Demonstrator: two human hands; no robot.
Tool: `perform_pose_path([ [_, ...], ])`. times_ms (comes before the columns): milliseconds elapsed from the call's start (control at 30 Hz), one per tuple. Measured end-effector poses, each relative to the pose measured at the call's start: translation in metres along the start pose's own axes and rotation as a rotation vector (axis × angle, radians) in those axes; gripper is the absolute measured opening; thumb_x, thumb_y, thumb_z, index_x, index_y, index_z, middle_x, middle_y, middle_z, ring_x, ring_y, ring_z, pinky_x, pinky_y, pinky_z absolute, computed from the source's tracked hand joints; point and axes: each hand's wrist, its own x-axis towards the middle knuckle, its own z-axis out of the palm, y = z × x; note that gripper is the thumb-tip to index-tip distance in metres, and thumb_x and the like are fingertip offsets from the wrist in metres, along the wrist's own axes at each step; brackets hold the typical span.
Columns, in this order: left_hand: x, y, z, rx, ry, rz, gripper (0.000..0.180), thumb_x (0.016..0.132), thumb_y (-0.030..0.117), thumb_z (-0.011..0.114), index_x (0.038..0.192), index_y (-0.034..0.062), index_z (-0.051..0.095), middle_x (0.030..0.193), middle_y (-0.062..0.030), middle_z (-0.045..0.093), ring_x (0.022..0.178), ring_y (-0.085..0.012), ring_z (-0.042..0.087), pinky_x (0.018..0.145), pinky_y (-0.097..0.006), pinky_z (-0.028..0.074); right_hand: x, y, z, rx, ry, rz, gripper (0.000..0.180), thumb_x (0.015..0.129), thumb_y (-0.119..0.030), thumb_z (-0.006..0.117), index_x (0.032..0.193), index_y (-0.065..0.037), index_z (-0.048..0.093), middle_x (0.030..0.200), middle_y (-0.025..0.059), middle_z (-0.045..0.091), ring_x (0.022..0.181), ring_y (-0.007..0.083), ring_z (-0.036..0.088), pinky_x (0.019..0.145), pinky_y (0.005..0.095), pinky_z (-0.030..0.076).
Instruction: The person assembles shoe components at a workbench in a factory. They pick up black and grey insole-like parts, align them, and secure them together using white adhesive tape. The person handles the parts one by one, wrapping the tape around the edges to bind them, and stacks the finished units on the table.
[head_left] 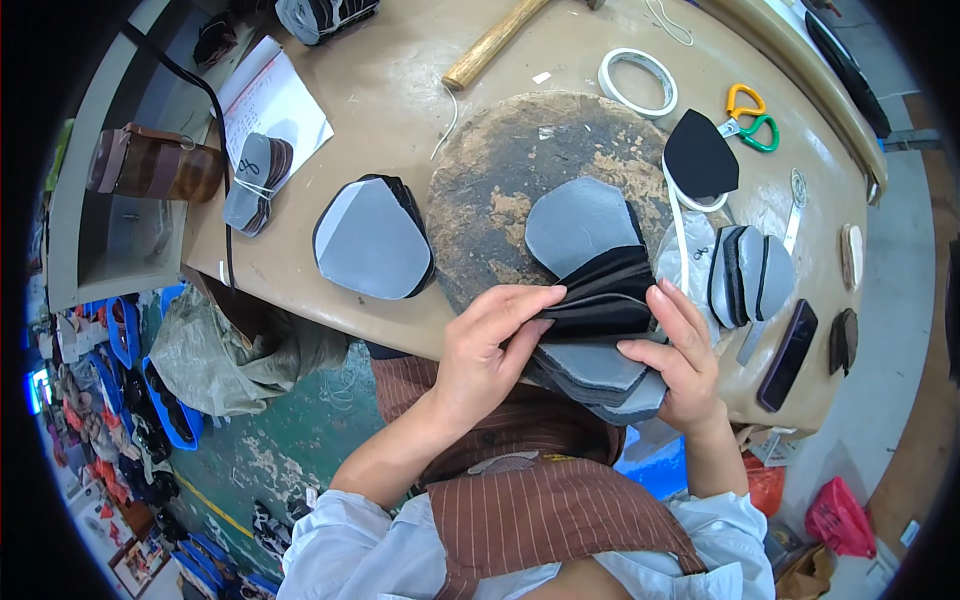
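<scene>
From the head view, looking down over a tan bench (350, 110). With the left hand (478, 345), pinching the left edge of a fan of black sheets (605, 300) between thumb and forefinger, leaving only a narrow gap at the tips. With the right hand (688, 365), steadying a stack of grey-faced pieces (592, 368) by its right side, thumb laid on the top grey face and fingertips against the right edge of the black sheets. Cannot tell what grip underneath.

Held between both hands, close to the striped apron (560, 505), at the near side of a round worn block (480, 170). Stretched lengthwise from side to side, from left fingertips across to right.

Directly beyond the fan, on the block: one rounded grey piece (580, 225), with near edge covered by the black sheets. Slightly nearer to left fingertips than right. Cannot tell if loose or part of the bundle.

To the left, just beside the block: a grey-topped pile (370, 240); farther left, a string-tied bundle (258, 180) partly on paper (300, 110). To the right: a leaning stack (745, 277), scissors (743, 126), a phone (788, 355). Beyond: a wooden-handled hammer (495, 45).
</scene>
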Motion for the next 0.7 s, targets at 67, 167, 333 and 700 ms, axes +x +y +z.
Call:
perform_pose_path([
  [67, 0.003, 0.008, 0.002, 0.149, 0.045, 0.084, 0.045, 0.077, -0.009, 0.065, 0.118, 0.0085, 0.064, 0.107, -0.0109, 0.060, 0.095, -0.0268, 0.063, 0.078, -0.034, 0.052, 0.002, 0.000, 0.000, -0.004, -0.015, 0.007, 0.034, 0.063, -0.003, 0.073, 0.096, -0.005, 0.067, 0.132, 0.0163, 0.054, 0.122, 0.0364, 0.050, 0.099, 0.0424, 0.042],
  [167, 0.013, 0.018, -0.004, 0.354, 0.056, 0.242, 0.048, 0.075, -0.006, 0.068, 0.120, 0.0081, 0.062, 0.109, -0.0107, 0.058, 0.096, -0.0288, 0.060, 0.082, -0.037, 0.050, 0.004, 0.004, 0.001, 0.028, -0.041, 0.036, 0.033, 0.064, -0.004, 0.074, 0.096, -0.004, 0.066, 0.131, 0.0166, 0.055, 0.120, 0.0371, 0.052, 0.099, 0.0423, 0.043],
  [333, 0.035, 0.011, -0.006, 0.368, -0.048, 0.303, 0.048, 0.068, -0.002, 0.075, 0.114, 0.0073, 0.066, 0.106, -0.0096, 0.061, 0.094, -0.0259, 0.060, 0.079, -0.036, 0.049, 0.008, 0.006, 0.003, 0.121, -0.052, 0.086, 0.036, 0.063, -0.006, 0.077, 0.097, -0.003, 0.064, 0.131, 0.0180, 0.054, 0.118, 0.0382, 0.053, 0.098, 0.0429, 0.044],
  [700, 0.041, -0.011, -0.006, 0.436, -0.025, 0.524, 0.048, 0.065, 0.002, 0.078, 0.111, 0.0099, 0.068, 0.103, -0.0051, 0.064, 0.085, -0.0231, 0.062, 0.073, -0.034, 0.049, 0.005, 0.011, 0.005, 0.232, -0.064, 0.160, 0.035, 0.064, -0.006, 0.078, 0.096, -0.003, 0.065, 0.133, 0.0216, 0.052, 0.122, 0.0368, 0.052, 0.101, 0.0417, 0.041],
])
